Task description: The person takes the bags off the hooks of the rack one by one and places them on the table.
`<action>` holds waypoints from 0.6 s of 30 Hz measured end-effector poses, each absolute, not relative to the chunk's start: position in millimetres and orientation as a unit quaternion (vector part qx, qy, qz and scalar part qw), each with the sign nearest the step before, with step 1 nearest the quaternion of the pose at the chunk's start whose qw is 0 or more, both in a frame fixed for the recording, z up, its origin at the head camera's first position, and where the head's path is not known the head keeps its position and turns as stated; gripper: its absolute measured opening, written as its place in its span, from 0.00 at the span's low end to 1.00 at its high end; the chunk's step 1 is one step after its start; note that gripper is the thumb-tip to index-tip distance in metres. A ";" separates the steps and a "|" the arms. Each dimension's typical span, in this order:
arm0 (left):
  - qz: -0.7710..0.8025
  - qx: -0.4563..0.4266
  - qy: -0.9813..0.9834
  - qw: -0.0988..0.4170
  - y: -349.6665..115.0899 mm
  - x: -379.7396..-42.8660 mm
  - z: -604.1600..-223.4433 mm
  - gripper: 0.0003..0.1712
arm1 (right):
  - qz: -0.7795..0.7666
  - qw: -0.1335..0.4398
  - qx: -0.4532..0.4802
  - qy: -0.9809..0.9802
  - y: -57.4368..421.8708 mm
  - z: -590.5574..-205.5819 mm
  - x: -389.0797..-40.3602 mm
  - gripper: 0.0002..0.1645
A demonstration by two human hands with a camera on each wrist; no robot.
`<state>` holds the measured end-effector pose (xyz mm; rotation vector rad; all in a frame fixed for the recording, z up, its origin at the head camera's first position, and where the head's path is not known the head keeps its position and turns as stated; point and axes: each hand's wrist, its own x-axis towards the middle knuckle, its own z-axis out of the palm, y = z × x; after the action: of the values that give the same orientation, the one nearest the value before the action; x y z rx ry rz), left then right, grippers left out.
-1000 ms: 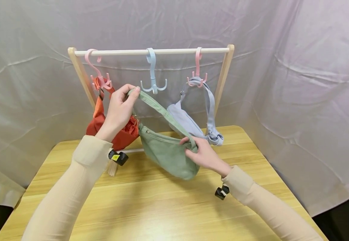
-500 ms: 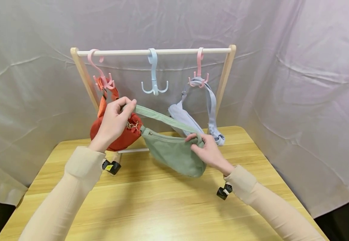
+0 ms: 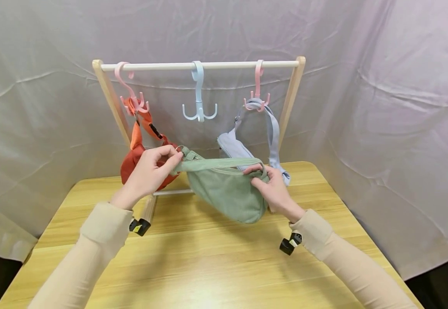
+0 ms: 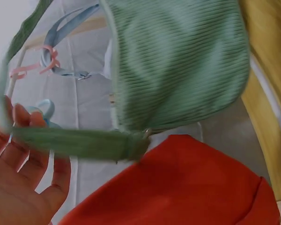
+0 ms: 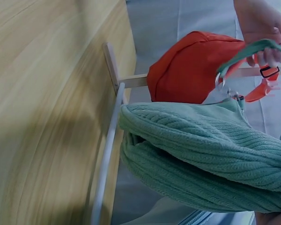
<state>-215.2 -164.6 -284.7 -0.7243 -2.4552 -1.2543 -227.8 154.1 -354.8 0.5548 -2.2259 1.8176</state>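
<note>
A green corduroy shoulder bag with a zip is held up in the air before the rack. My left hand pinches its strap near the left end, thumb against fingers. At the bag's right end my right hand grips the cloth where the strap joins, thumb in front. Just behind the left hand hangs a red bag, partly covered by that hand. In the right wrist view the green bag hides most of the right hand.
A rack with a white bar stands on the wooden table. From it hang a pink hook bearing the red bag, a bare blue hook, and another pink hook bearing a pale blue bag. Grey cloth hangs behind.
My left hand has come down with the strap, away from the blue hook, so the strap now lies across the bag's top. The right hand and bag have shifted slightly right.
</note>
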 end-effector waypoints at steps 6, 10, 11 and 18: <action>-0.436 -0.244 -0.854 0.143 -160.3 -214.6 -294.9 0.08 | 0.627 0.121 0.193 -0.745 152.4 -353.5 -226.8 0.11; -0.413 -0.266 -0.858 0.151 -150.2 -213.1 -304.4 0.07 | 0.634 0.124 0.187 -0.740 150.2 -352.7 -225.9 0.14; -0.400 -0.273 -0.861 0.154 -147.1 -212.5 -307.4 0.07 | 0.637 0.123 0.185 -0.738 149.6 -352.2 -225.6 0.14; -0.311 -0.284 -0.892 0.164 -125.5 -204.1 -327.6 0.17 | 0.635 0.128 0.174 -0.742 145.4 -349.7 -222.1 0.14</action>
<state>-204.1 -125.5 -327.6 -0.8102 -2.5435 -0.8855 -222.1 145.4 -349.7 0.5059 -2.1569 1.8478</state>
